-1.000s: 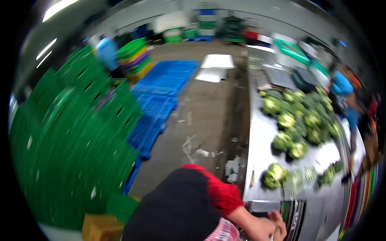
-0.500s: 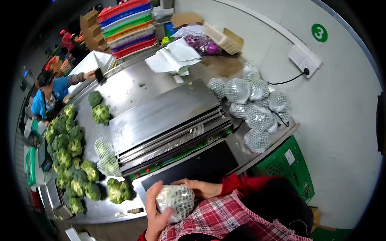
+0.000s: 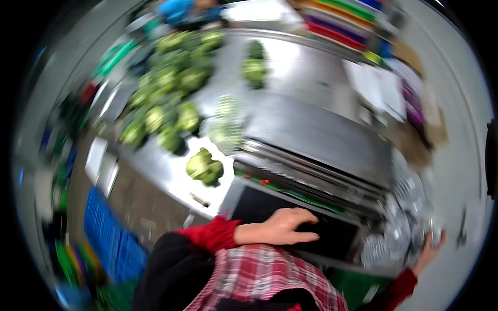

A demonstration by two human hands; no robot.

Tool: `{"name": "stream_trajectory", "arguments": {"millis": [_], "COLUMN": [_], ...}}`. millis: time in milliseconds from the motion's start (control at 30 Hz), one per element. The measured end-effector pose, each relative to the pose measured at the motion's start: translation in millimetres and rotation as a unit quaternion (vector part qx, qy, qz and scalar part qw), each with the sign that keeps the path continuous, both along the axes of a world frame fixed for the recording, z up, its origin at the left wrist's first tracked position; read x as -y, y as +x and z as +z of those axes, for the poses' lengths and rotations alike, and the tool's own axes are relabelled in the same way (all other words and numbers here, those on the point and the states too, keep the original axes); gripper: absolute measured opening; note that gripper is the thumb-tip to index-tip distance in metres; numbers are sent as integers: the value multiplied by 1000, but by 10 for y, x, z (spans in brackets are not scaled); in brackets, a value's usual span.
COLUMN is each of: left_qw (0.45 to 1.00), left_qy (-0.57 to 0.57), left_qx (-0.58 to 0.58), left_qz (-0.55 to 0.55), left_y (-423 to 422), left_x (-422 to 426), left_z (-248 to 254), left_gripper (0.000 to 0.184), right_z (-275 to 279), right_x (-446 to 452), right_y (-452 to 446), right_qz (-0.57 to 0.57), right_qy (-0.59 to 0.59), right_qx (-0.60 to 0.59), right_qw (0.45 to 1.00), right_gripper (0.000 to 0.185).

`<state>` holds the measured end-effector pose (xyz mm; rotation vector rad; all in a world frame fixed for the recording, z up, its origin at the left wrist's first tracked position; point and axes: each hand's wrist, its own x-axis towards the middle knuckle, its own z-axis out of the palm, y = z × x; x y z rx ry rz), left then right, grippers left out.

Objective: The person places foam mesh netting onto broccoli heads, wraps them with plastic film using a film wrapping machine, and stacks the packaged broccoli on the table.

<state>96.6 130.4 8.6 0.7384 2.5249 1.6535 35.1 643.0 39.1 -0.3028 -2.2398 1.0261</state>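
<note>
My left hand (image 3: 288, 226) hovers over the black plate (image 3: 264, 205) at the front of the wrapping machine (image 3: 316, 137), fingers apart and holding nothing. At the far right my right hand (image 3: 429, 251) has its fingers on a net-wrapped bundle (image 3: 429, 228), at the edge of a pile of similar wrapped bundles (image 3: 398, 233). One broccoli head (image 3: 204, 167) sits left of the machine. Beyond it lie white foam nets (image 3: 225, 122) and a heap of broccoli (image 3: 174, 78). The picture is smeared by motion.
Two broccoli heads (image 3: 254, 70) stand on the metal table (image 3: 295, 67). Coloured crates (image 3: 337, 31) and white sheets (image 3: 376, 88) are at the back right. A person in blue (image 3: 181, 13) is across the table. A blue pallet (image 3: 111, 228) lies on the floor, left.
The view has swung round. The net-wrapped bundle held between both hands has left my body; my right hand has reached to the pile on the right, and my left hand has come off it.
</note>
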Motion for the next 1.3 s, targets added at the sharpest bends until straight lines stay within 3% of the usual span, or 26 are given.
{"name": "stream_trajectory", "arguments": {"millis": [33, 100, 133, 200, 233, 267, 333, 400, 433, 500, 567, 600, 667, 700, 733, 767, 833, 900, 967, 1033, 1133, 1233, 1300], "left_qw": [999, 990, 983, 953, 933, 909, 824, 769, 776, 787, 798, 796, 846, 834, 820, 854, 873, 881, 853, 863, 820, 793, 843], "left_qy": [22, 56, 50, 6, 11, 15, -105, -188, -179, -170, -130, -129, 14, 81, 64, 69, 134, 135, 179, 205, 280, 355, 354], "left_qx": [-6, -25, -21, -82, -55, -28, -57, 25, 15, 25, 85, 123, 249, 314, 333, 292, 283, 222, 173, 159, 122, 76, 26], "left_qz": [43, 124, 176, 293, 357, 417, 554, 610, 604, 593, 583, 579, 471, 447, 461, 424, 374, 396, 459, 433, 484, 489, 405], "left_y": [-10, -11, 0, 11, 39, 82, 148, 176, 108, -162, -577, -772, -940, -894, -973, -1059, -1119, -1181, -1253, -1272, -1286, -1231, -1289], "left_x": [49, 179, 320, 671, 874, 1118, 1730, 2141, 2314, 2608, 2898, 3032, 3256, 3197, 3292, 3450, 3538, 3411, 3319, 3151, 3358, 3462, 3375], "left_z": [-18, 23, 52, 22, -7, -51, -398, -346, -424, -591, -714, -852, -1021, -830, -1027, -1289, -1409, -1381, -1570, -1240, -1448, -900, -240], "left_gripper": [42, 41, 42, 45, 46, 47, 49, 54, 57, 69, 83, 88, 109, 111, 112, 110, 86, 72, 55, 39, 32, 32, 30], "right_z": [-138, -595, -684, -789, -761, -698, -438, -409, -407, -334, -190, -151, -102, -62, 70, 97, 153, 180, 131, 54, 116, 181, 263], "right_x": [-229, -384, -555, -1000, -1114, -1136, -727, -439, -257, 443, 1280, 1506, 1801, 1915, 2107, 2133, 2161, 2117, 2039, 2004, 1946, 1850, 1889], "right_y": [-137, -367, -386, -478, -461, -398, -351, -422, -503, -791, -966, -1036, -1006, -925, -803, -710, -578, -442, -298, -184, -2, 144, 156], "right_qz": [-75, -129, -116, -151, -138, -178, -265, -233, -234, -37, 98, 145, 225, 257, 231, 233, 243, 222, 203, 195, 211, 188, 182], "right_qy": [212, 338, 345, 172, 183, 271, 444, 460, 463, 336, 279, 323, 355, 348, 398, 346, 306, 301, 297, 313, 258, 246, 199], "right_qx": [54, 154, 150, 106, 107, 149, 177, 24, 19, -30, -27, -39, -36, -22, 11, 25, 31, 37, 44, 28, 71, 69, 95], "right_qw": [973, 920, 919, 968, 968, 934, 837, 856, 855, 941, 955, 934, 907, 901, 888, 908, 920, 927, 932, 929, 940, 948, 958], "right_gripper": [61, 76, 76, 82, 82, 83, 84, 77, 77, 65, 59, 60, 63, 63, 62, 61, 53, 51, 51, 51, 48, 49, 48]}}
